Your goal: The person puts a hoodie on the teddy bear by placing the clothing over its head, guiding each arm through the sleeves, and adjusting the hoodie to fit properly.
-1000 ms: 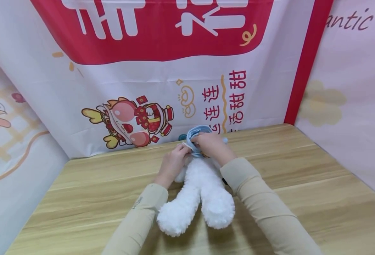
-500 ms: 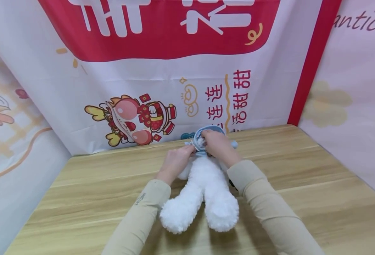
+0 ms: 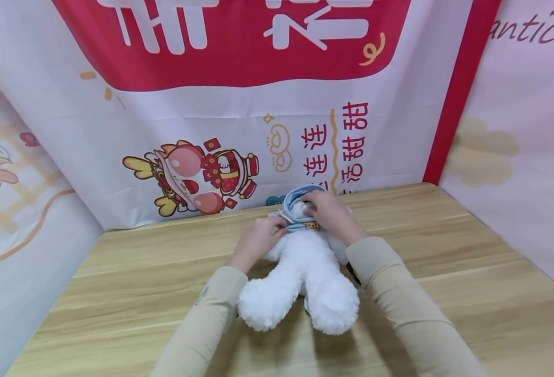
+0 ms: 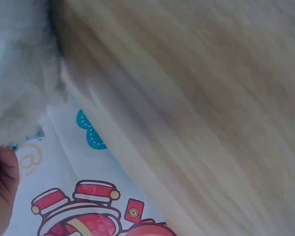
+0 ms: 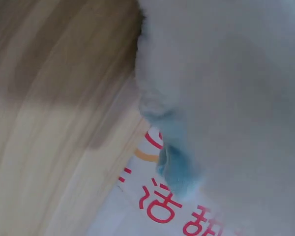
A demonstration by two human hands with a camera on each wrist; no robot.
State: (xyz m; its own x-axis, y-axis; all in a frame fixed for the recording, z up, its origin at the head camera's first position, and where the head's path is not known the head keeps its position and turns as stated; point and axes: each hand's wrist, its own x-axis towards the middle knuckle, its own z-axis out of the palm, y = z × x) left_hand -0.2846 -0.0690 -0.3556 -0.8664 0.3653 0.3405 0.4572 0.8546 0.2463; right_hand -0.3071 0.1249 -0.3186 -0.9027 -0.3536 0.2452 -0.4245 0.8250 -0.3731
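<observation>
A fluffy white plush toy (image 3: 300, 256) lies on the table, its legs toward me. Light blue cloth clothing (image 3: 292, 198) is bunched around its head end, with a small brown bear-face patch (image 3: 312, 226) at the near side. On the left, my left hand (image 3: 257, 238) pinches the cloth's edge with thumb and fingers. My right hand (image 3: 331, 214) has its curled fingers at the cloth's opening, gripping its right rim. White fur shows inside that opening. Blue cloth (image 5: 179, 172) hangs beside blurred white fur in the right wrist view; the right hand is not visible there.
The wood-grain table (image 3: 154, 283) ends at a printed white and red banner (image 3: 239, 104) standing close behind the toy's head. Printed cloth walls close off the left side (image 3: 18, 209) and the right side (image 3: 517, 131).
The blue cloth opening has widened and shows white fur inside. My right hand has shifted slightly right, and the bear-face patch is now uncovered. My left hand keeps its pinch.
</observation>
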